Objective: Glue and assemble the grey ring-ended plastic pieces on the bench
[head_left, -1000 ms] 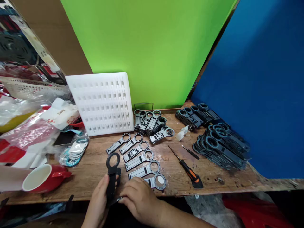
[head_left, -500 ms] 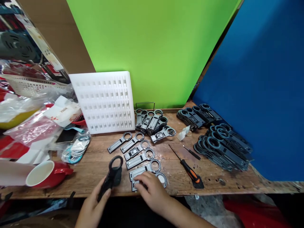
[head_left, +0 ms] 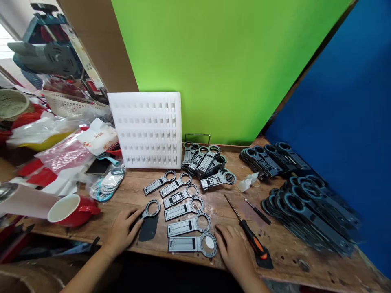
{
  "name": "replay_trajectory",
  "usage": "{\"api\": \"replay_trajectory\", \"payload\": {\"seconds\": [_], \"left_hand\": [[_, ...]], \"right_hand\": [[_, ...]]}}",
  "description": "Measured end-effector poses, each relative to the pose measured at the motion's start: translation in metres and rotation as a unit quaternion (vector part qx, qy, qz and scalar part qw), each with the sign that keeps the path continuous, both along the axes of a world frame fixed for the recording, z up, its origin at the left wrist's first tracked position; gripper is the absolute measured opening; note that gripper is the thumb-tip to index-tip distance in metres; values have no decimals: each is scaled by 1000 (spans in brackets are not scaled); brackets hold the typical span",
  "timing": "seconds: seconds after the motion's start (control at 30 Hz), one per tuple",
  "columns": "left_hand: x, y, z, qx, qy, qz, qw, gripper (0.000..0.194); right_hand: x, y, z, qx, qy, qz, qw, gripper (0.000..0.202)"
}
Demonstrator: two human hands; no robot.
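Gripped in the left hand (head_left: pixel 124 230) was a ring-ended part (head_left: pixel 152 208), just above a dark patch on the table (head_left: pixel 119 203). The right hand (head_left: pixel 233 246), seemingly holding nothing, lay beside the nearest grey part (head_left: pixel 183 244) in the row.

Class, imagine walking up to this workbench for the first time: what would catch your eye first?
Probably the bright green panel standing behind the bench, with a blue panel angled to its right. Next, the white slotted block leaning upright against the green. Then the column of ring-ended parts lying between the left hand and the right hand.
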State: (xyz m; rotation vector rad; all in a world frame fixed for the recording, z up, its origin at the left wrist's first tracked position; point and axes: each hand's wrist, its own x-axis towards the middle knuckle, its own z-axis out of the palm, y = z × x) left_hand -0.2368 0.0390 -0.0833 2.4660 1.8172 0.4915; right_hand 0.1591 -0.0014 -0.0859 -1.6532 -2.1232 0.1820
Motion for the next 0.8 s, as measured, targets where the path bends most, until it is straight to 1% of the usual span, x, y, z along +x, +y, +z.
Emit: {"api": "replay_trajectory", "payload": {"seconds": [0.1, 0.33, 0.5, 0.63, 0.8], "left_hand": [[0, -2, 0, -5, 15, -16, 1000, 38], [-3, -1, -4, -7, 32, -16, 999, 37], [-3, 0, -6, -3, 41, -34, 999, 37], [-2, 1, -7, -5, 67, -40, 997, 37], [-3, 2, -15, 12, 70, -34, 997, 38]], "right_hand": [[-3, 1, -1, 18, -10, 3, 1000, 22], [2, 2, -1, 28, 1, 15, 1000, 23], [3, -2, -2, 17, 23, -10, 1000, 22], [2, -5, -3, -4, 29, -24, 999, 22], [-1, -4, 0, -25, 40, -50, 998, 24]]}}
